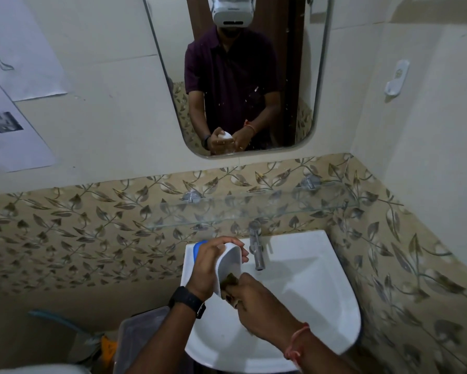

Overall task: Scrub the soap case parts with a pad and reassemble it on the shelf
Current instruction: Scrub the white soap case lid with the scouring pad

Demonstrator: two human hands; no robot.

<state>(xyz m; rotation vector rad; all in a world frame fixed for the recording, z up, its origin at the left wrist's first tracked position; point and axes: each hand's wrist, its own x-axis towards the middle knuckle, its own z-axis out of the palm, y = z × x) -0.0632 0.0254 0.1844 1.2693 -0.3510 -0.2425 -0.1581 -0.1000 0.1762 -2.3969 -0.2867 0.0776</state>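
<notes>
White case half [232, 261] tight in left hand [208, 264], pad [231, 282] (tight in right hand [256, 298]) inside.

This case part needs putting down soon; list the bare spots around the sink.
The glass shelf above the tap looks bare along its length. The sink deck right of the tap is free too. The left back corner is crowded: a blue-edged piece lies there, behind the left hand gripping the white case part.

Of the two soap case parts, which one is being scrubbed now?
The white part: the left hand holds it while the right hand presses the pad into it. The blue part lies behind, on the sink rim.
</notes>
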